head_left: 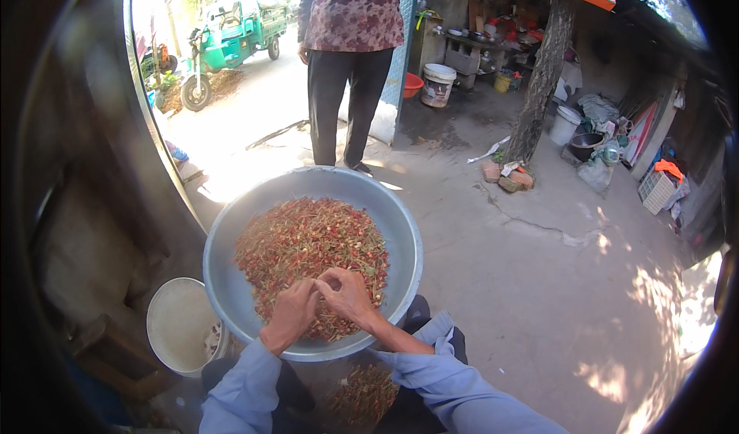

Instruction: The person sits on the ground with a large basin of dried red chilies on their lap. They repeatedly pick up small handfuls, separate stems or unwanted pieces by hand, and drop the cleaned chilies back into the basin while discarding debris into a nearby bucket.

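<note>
A wide grey metal basin (409, 286) sits before me, above my knees. In it lies a broad heap of dried red chili pieces and pale stems (314, 237), with bare metal showing around the heap. My left hand (293, 308) and my right hand (345, 296) hover over the near part of this heap. Their fingertips meet, thumbs and index fingers bent inward. Whatever may be pinched between them is too small to make out. More chili pieces and stems (365, 396) lie on the ground between my legs, below the basin.
At the basin's left stands a white plastic bucket (179, 318) with some scraps inside. A person (352, 58) stands just beyond the basin, by a blue metal door (407, 47). A tree trunk (540, 76) ringed with bricks (511, 180) rises at the right. Outside is a green cargo tricycle (231, 38).
</note>
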Motion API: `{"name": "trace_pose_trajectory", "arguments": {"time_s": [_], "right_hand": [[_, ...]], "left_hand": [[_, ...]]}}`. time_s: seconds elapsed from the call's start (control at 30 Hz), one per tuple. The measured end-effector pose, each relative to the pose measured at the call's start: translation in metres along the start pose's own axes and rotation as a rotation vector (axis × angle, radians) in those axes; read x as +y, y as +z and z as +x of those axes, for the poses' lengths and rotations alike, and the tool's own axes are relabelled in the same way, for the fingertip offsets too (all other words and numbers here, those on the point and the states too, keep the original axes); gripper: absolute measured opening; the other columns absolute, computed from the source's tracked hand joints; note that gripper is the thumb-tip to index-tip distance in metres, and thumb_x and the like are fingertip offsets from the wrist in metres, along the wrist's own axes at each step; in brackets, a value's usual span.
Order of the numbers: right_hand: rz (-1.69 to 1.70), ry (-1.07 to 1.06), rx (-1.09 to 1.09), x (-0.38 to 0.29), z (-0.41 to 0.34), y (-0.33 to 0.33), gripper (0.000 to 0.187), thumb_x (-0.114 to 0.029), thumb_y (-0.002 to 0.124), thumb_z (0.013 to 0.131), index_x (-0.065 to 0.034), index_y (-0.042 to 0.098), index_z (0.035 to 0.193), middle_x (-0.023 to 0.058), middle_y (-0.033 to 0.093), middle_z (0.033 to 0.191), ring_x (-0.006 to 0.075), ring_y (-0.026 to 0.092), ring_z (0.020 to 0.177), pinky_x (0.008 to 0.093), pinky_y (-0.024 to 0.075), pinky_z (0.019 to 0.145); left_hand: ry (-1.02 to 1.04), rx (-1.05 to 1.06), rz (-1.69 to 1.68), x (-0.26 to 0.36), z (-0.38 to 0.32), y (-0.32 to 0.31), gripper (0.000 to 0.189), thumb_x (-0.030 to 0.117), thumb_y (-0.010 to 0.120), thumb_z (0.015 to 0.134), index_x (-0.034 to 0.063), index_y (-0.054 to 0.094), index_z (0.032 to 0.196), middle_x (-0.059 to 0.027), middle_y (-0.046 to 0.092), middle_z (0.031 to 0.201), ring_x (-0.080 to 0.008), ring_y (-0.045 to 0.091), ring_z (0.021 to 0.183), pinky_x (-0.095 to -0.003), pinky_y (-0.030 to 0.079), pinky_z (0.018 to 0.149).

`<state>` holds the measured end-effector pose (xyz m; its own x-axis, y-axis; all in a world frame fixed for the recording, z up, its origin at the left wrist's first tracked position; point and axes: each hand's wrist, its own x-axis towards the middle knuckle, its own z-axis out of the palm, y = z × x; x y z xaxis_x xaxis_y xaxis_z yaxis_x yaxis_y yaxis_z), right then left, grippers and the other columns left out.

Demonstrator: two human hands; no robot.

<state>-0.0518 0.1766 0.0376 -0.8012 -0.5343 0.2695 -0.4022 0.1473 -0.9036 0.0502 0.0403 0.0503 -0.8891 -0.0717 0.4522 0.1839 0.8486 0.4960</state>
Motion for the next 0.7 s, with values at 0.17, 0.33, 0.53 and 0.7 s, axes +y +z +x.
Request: {"name": "trace_pose_trajectory", "arguments": {"time_s": [0.17, 0.33, 0.53, 0.7], "right_hand": [[0.004, 0.025, -0.051, 0.0002, 0.0011, -0.0016, 0.026, -0.024, 0.072, 0.092, 0.0014, 0.076, 0.093, 0.0142, 0.076, 0.081, 0.0229, 0.074, 0.072, 0.0351, 0.0575, 0.068], [0.004, 0.031, -0.075, 0.0002, 0.0027, -0.0046, 0.025, -0.023, 0.072, 0.092, 0.0017, 0.077, 0.092, 0.0147, 0.076, 0.083, 0.0202, 0.074, 0.073, 0.0341, 0.0575, 0.069], [-0.041, 0.002, -0.038, -0.0033, 0.0000, -0.0039, 0.023, -0.020, 0.071, 0.092, 0.0024, 0.075, 0.090, 0.0147, 0.074, 0.077, 0.0211, 0.073, 0.068, 0.0353, 0.0564, 0.066], [-0.001, 0.018, -0.037, -0.0048, -0.0001, -0.0028, 0.022, -0.020, 0.070, 0.091, 0.0020, 0.073, 0.089, 0.0155, 0.071, 0.079, 0.0258, 0.070, 0.070, 0.0384, 0.0540, 0.066]], "left_hand": [[0.002, -0.003, -0.012, 0.0016, 0.0000, -0.0015, 0.012, 0.010, 0.063, 0.096, 0.0015, 0.060, 0.104, -0.0197, 0.065, 0.091, -0.0413, 0.066, 0.085, -0.0510, 0.052, 0.071], [-0.020, -0.004, -0.029, 0.0043, 0.0003, -0.0036, 0.013, 0.004, 0.067, 0.092, -0.0015, 0.063, 0.103, -0.0212, 0.065, 0.089, -0.0422, 0.066, 0.085, -0.0491, 0.052, 0.072], [-0.057, -0.020, -0.090, 0.0026, 0.0014, -0.0031, 0.012, 0.011, 0.066, 0.095, -0.0004, 0.061, 0.097, -0.0217, 0.066, 0.087, -0.0428, 0.066, 0.081, -0.0507, 0.052, 0.070], [-0.040, -0.013, -0.064, 0.0001, 0.0012, -0.0030, 0.012, 0.011, 0.067, 0.094, -0.0003, 0.062, 0.095, -0.0212, 0.066, 0.085, -0.0416, 0.067, 0.079, -0.0499, 0.052, 0.068]]}}
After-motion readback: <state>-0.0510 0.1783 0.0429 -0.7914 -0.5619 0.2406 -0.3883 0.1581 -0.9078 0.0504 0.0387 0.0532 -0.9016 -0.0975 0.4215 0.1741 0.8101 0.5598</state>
